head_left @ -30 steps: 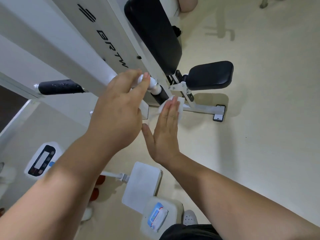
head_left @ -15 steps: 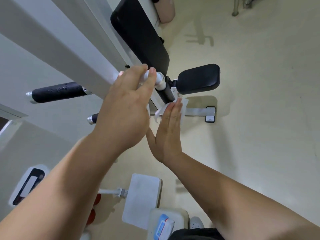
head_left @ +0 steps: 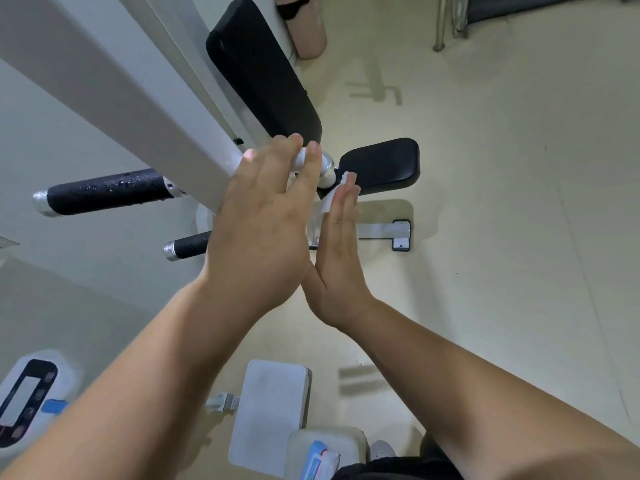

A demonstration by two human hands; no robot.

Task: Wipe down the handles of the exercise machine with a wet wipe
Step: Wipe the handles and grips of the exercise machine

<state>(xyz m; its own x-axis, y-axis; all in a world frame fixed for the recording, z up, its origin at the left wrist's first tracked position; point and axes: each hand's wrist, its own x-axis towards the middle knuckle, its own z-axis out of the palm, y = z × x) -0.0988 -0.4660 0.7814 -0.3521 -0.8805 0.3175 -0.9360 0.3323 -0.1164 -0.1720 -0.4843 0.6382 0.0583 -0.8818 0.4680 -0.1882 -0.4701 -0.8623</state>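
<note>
my left hand (head_left: pixel 256 230) curls over the white bar (head_left: pixel 300 160) while my right hand (head_left: pixel 337 258), fingers straight, presses the wet wipe (head_left: pixel 326 203) on this handle (head_left: pixel 322 192); the beaded handle (head_left: pixel 104 195) looks done, so i'd judge halfway.

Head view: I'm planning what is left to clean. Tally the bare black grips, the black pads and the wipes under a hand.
Bare black grips: 2
Black pads: 2
Wipes under the right hand: 1
Total: 5
</note>
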